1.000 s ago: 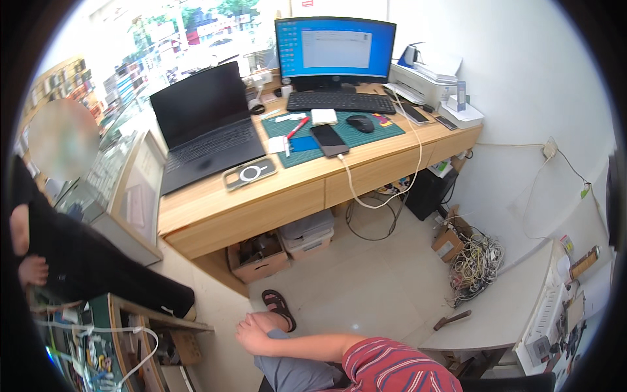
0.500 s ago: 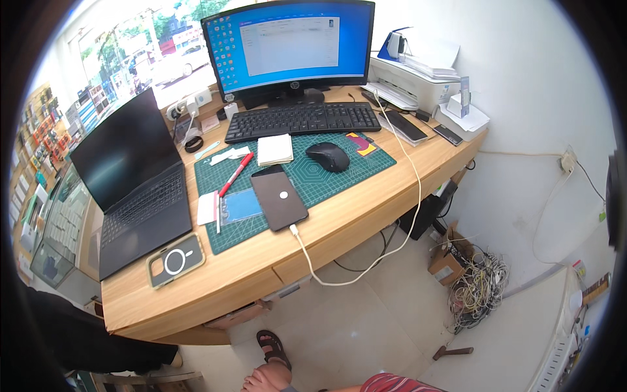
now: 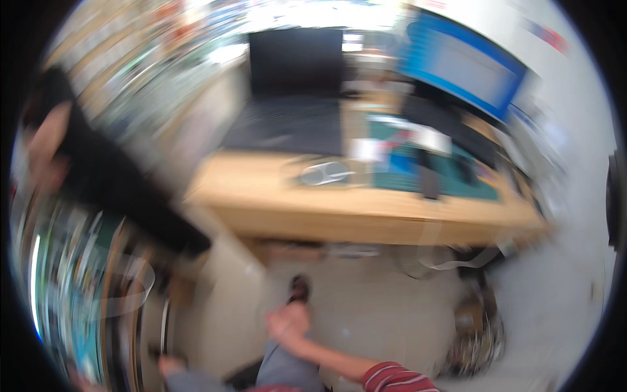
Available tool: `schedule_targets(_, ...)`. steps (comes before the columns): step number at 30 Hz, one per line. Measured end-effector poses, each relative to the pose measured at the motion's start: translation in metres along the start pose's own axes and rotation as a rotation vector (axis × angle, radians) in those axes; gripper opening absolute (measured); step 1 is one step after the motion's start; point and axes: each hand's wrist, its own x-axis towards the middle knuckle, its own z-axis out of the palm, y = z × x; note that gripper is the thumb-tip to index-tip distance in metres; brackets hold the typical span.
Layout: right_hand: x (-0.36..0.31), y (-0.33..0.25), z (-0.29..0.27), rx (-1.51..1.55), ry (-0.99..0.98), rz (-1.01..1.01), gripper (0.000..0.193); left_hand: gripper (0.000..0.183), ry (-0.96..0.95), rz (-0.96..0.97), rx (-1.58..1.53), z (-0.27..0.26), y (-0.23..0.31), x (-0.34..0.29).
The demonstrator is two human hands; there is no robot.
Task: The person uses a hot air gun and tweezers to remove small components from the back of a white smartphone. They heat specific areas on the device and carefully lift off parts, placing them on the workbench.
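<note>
Motion smears the whole view. My right hand [image 3: 287,325] lies over my knee at the lower middle, below a red striped sleeve [image 3: 398,377]. It appears to hold nothing, its fingers laid on the knee. My left hand cannot be made out. Beyond the knee stands the wooden desk [image 3: 281,212]. On it are a black laptop [image 3: 295,65], a phone case with a white ring [image 3: 325,173] and a dark phone [image 3: 428,176] lying on a green cutting mat [image 3: 467,189]. A white cable [image 3: 460,262] hangs below the desk edge.
A monitor [image 3: 464,62] and a black keyboard [image 3: 450,127] stand at the back right. Tangled cables [image 3: 480,353] lie on the floor at right. Another person in black clothing [image 3: 130,176] is at the left, beside shelves [image 3: 85,287].
My view has swung to the left, so the desk and monitor now sit further right. More of my right forearm and legs shows, and the other person is more fully in view.
</note>
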Motion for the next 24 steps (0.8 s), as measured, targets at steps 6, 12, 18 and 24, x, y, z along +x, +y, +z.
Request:
schedule_targets(6, 0.077, -0.116, -0.007, 0.272, -0.194, -0.157, 0.045, 0.034, -0.124, -0.134, -0.430, -0.005, -0.038, 0.017)
schedule_targets(12, 0.189, -0.368, 0.050, 0.233, -0.147, -0.860, 0.032, 0.033, -0.321, -0.124, -0.757, -0.059, -0.053, 0.046)
schedule_targets(18, 0.252, -0.517, 0.164, 0.060, -0.271, -1.179, 0.030, 0.055, -0.344, 0.011, -0.861, -0.053, -0.070, 0.103)
schedule_targets(24, 0.258, -0.541, 0.218, -0.271, -0.277, -1.378, 0.034, 0.067, -0.374, 0.128, -0.891, -0.036, -0.085, 0.160)
